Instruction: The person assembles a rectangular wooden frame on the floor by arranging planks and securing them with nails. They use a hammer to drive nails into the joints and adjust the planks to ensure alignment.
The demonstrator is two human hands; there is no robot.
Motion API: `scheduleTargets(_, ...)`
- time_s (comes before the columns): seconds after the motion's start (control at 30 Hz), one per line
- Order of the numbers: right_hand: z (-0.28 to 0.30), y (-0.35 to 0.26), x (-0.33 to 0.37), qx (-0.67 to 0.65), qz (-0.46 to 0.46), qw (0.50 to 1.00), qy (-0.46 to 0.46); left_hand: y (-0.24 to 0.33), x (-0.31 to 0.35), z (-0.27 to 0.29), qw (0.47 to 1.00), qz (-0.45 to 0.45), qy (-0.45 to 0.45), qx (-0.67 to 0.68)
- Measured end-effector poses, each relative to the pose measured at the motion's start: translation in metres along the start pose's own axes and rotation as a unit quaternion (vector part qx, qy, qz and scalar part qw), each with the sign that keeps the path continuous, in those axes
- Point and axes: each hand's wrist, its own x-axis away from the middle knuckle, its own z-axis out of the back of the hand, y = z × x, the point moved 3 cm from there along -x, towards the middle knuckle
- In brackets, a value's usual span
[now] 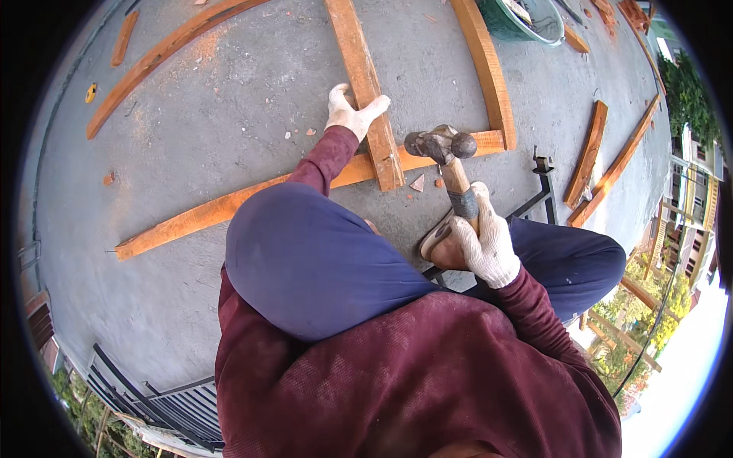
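Observation:
White knitted gloves cover both hands. My left hand [354, 113] is wrapped round a wooden plank [359, 57] that runs away from me, fingers on its left side and thumb across its top. The plank's near end lies across a long wooden batten [206, 214] on the floor. In my right hand [489, 240] is a ball-peen hammer [456, 177], gripped by its wooden handle where a dark wrap goes round it. The hammer head is raised to the right of the plank, apart from the wood. Another plank [489, 72] meets the batten's right end.
Loose wood strips [586, 153] lie to the right, and a curved-looking beam [153, 57] lies at the far left. A green bucket [523, 21] stands at the far right. Beside my right knee is a black metal frame [544, 179]. Dark railings [164, 404] edge the lower left.

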Motion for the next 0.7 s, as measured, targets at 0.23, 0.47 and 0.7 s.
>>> scheduleTargets(0.23, -0.004, 0.012, 0.006, 0.02, -0.036, 0.999, -0.028, -0.026, 0.0, -0.011, 0.981, 0.012, -0.173, 0.088)
scheduleTargets(0.47, -0.007, 0.014, 0.005, 0.024, -0.046, 0.997, -0.051, -0.034, -0.005, -0.021, 0.976, 0.004, -0.157, 0.151)
scheduleTargets(0.7, -0.013, 0.032, 0.002, -0.055, -0.051, 0.997, -0.016, -0.034, -0.002, -0.023, 0.97, -0.006, -0.151, 0.191)
